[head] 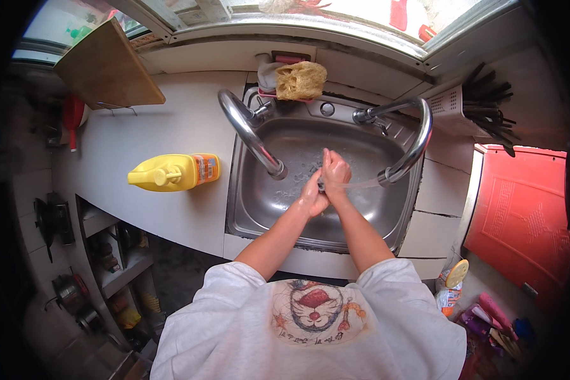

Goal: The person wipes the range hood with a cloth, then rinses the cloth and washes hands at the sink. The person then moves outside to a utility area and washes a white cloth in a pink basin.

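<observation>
My left hand (314, 195) and my right hand (336, 170) are pressed together, wet, over the bowl of a stainless steel sink (370, 204). The right hand lies across the left, its fingers partly curled. A stream of water (363, 185) runs from the right-hand chrome faucet (425, 137) onto my right wrist. A small dark spot shows between the hands; whether it is an object or the sink behind is unclear. To the left of the hands, the spout of a second chrome faucet (249, 135) arches over the bowl.
A yellow pump bottle (171, 172) lies or stands on the white counter (185, 109). A loofah sponge (301, 80) sits behind the sink. A wooden cutting board (107, 66) leans at the back left. At the right are a basket of chopsticks (449, 107) and a red panel (517, 213).
</observation>
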A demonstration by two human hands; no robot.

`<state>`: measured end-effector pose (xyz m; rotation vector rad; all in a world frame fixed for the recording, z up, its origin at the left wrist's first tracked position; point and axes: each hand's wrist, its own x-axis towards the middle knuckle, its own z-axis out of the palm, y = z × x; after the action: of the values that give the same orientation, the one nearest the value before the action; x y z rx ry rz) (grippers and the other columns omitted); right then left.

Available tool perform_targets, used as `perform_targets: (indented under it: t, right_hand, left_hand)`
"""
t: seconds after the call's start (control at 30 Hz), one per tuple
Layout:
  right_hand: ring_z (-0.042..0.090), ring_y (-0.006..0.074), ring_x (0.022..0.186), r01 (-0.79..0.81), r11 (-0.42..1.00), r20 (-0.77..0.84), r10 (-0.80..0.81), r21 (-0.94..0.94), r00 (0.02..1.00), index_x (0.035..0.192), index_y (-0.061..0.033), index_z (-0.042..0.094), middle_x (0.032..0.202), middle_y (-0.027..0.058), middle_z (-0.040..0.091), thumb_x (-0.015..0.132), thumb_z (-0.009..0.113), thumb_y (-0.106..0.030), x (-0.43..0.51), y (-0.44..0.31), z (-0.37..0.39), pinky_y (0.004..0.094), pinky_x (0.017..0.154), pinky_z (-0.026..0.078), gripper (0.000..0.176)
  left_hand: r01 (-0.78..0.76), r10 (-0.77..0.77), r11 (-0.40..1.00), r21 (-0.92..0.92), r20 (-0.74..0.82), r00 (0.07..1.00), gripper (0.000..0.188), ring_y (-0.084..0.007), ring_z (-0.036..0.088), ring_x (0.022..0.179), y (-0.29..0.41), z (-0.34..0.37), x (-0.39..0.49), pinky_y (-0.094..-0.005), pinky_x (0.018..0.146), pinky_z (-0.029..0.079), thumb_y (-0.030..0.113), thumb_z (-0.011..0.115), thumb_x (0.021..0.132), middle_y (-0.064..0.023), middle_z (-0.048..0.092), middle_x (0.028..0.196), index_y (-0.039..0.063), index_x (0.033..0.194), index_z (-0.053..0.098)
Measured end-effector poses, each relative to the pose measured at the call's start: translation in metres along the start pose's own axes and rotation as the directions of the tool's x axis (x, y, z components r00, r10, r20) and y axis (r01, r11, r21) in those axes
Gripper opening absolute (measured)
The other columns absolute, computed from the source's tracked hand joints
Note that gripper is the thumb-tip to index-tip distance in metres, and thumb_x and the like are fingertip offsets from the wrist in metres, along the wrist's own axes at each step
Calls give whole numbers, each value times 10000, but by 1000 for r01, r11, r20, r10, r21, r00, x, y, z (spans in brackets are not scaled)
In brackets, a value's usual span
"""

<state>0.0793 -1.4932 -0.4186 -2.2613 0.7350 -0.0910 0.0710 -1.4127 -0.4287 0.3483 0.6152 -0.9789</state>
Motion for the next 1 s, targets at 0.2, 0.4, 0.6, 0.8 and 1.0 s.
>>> perform_targets:
  t: [0.2,0.4,0.6,0.8,1.0]
  right_hand:
    - [512,353,1058,241,891,-90,-224,385,970,908,-22,550,1003,157,530,637,461,60,-29,-13,-12,442,950,397,297]
    - [538,349,991,670,723,13,-681,169,732,912,-31,568,1011,159,560,633,465,55,-28,-15,-58,424,897,429,310]
    - [565,328,744,534,805,46,-562,259,826,827,-28,555,814,154,579,797,524,-6,-14,-30,-70,373,683,463,49]
    - [528,200,605,194,852,41,-244,487,969,803,-33,544,699,98,561,984,457,-184,-10,-20,-50,324,581,436,251]
    - [512,143,644,-474,-125,488,137,872,862,881,-34,566,685,34,548,973,477,-195,9,42,-40,269,647,440,206]
  left_hand:
    - [-82,76,995,-60,-98,992,446,-234,542,1158,21,7,6,-445,977,443,464,314,1020,-70,541,1258,195,1359,422]
    - [104,-30,982,-159,409,912,389,-223,551,1105,4,-48,38,-388,973,439,468,354,1004,-71,587,1147,159,1146,544]
    - [40,-27,999,-34,341,940,320,-216,556,1077,-23,-45,44,-383,933,456,406,356,1007,-62,586,1119,153,1071,542]
    - [79,-66,989,122,-109,992,373,-194,598,993,-23,20,5,-395,837,513,444,367,1006,-76,604,1078,138,1158,518]
    - [66,46,931,359,-295,954,319,-203,618,967,-13,10,1,-394,768,536,351,413,1009,-67,611,1078,88,1134,543]
